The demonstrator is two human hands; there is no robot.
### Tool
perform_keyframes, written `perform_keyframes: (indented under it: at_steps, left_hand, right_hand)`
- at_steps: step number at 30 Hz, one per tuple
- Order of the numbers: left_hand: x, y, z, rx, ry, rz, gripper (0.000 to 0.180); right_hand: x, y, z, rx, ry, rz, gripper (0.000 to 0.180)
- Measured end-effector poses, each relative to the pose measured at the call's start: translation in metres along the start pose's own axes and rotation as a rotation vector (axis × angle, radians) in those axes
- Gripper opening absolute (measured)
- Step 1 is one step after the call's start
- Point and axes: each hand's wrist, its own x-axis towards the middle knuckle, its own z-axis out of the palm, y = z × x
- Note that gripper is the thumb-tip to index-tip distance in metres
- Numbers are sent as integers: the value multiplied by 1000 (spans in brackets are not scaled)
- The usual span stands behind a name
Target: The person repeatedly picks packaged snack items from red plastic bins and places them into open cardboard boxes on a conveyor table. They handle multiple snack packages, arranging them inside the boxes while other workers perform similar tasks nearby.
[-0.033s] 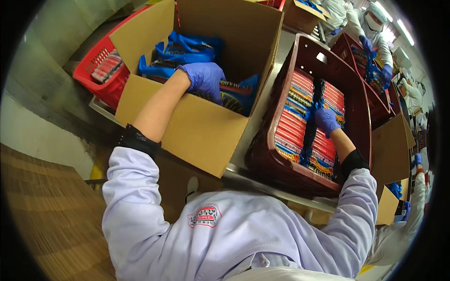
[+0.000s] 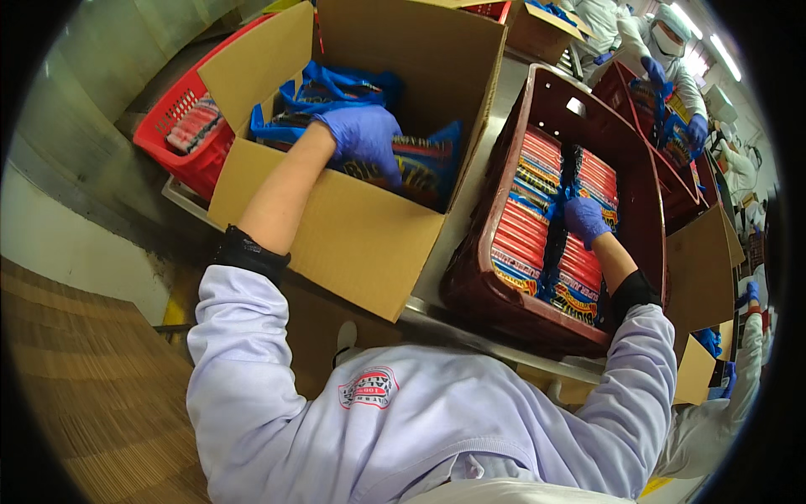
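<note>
Gloved in blue, my left hand (image 2: 363, 139) is inside an open cardboard box (image 2: 327, 244), resting on the blue plastic packs in it. Its fingers look stretched out, one pointing down over a flat blue pack (image 2: 424, 160) with dark, printed film. Another blue pack (image 2: 336, 88) lies farther back, its film folded up. My right hand (image 2: 586, 218), also in a blue glove, reaches into a maroon plastic crate (image 2: 638, 269) holding two rows of packs of red sausages (image 2: 520, 231). It touches the right row by the gap between the rows; its fingertips are hidden.
Box and crate stand on a metal table (image 2: 437, 315). A red basket (image 2: 201, 172) with sausages sits behind the box at left. Stacked cardboard (image 2: 92, 370) is at lower left. At upper right a co-worker (image 2: 672, 50) handles blue packs over another maroon crate. An open carton (image 2: 705, 269) adjoins my crate.
My left hand has shifted slightly up and left, baring more of the flat blue pack beneath it. My right hand stays in the crate almost unmoved. The co-worker's hands moved slightly.
</note>
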Motion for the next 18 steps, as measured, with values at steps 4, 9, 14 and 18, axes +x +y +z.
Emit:
perform_keyframes:
  at_steps: [4,9,14,18]
  left_hand:
    - [-31,-27,-53,-531,332,30,43]
    - [-77,-77,-67,-1137,456,310,56]
    - [-77,-136,-23,-519,467,283,48]
    - [-63,-46,-25,-421,294,281,47]
  right_hand:
    - [8,12,13,-83,-3,-80,15]
    - [5,4,-14,-145,-31,-162,18]
    - [27,13,-21,-187,-5,-182,19]
    - [37,60,-50,-57,302,38,20]
